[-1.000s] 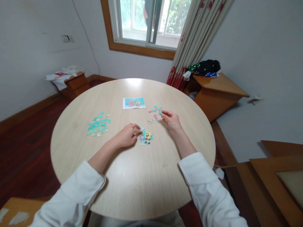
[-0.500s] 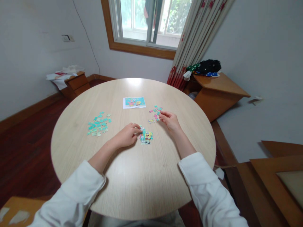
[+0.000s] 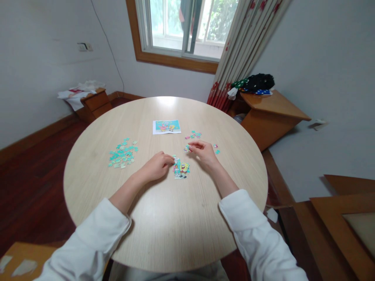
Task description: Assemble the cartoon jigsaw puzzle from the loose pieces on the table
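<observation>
My right hand [image 3: 205, 153] pinches a small teal jigsaw piece [image 3: 189, 148] between thumb and fingertips, just above the table and up-right of a partly joined jigsaw puzzle [image 3: 181, 170]. The joined part shows a yellow square cartoon figure beside a pale one. My left hand [image 3: 159, 164] is closed, its fingertips pressed against the puzzle's upper left edge and covering a bit of it. Loose pink and teal pieces [image 3: 193, 135] lie beyond my right hand. A few others [image 3: 216, 151] sit to its right.
A heap of teal and pale green pieces [image 3: 122, 153] lies on the left of the round table [image 3: 164, 230]. Farther back is a printed picture sheet [image 3: 166, 127]. Behind the table stand a curtain [image 3: 234, 50] and a wooden cabinet [image 3: 269, 113] with cloths on top.
My right hand has moved slightly left and nearer the puzzle with a piece in its fingertips. Pieces to its right now show. My left hand has barely moved.
</observation>
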`<state>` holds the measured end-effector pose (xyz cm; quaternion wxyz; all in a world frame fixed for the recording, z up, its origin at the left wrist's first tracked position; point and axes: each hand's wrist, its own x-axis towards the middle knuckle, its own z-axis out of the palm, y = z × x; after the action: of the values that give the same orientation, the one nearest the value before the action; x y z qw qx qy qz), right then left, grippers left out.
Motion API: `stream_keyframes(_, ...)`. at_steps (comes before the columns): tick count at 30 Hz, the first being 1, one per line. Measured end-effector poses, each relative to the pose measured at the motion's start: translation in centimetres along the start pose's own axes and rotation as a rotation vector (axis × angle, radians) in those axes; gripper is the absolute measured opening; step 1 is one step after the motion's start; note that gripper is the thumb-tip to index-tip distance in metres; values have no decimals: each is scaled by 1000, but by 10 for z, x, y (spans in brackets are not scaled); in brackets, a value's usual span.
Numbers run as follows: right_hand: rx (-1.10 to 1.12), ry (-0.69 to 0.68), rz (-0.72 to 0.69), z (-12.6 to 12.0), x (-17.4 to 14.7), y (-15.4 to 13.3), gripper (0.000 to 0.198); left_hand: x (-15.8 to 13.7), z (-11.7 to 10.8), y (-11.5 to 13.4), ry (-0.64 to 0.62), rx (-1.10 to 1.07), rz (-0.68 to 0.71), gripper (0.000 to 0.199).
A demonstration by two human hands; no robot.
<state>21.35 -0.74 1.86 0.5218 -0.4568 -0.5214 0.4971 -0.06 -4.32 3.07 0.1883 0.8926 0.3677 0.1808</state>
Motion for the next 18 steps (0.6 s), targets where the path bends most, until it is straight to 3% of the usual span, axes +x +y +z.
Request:
stream_keyframes(11, -353, -125, -127, 25, -6, 17, 13, 0, 2, -2, -3, -4, -2, 32)
stream_keyframes(18, -432, -147, -128, 25, -6, 17, 10, 0, -1, 1, -9, 22, -14, 34)
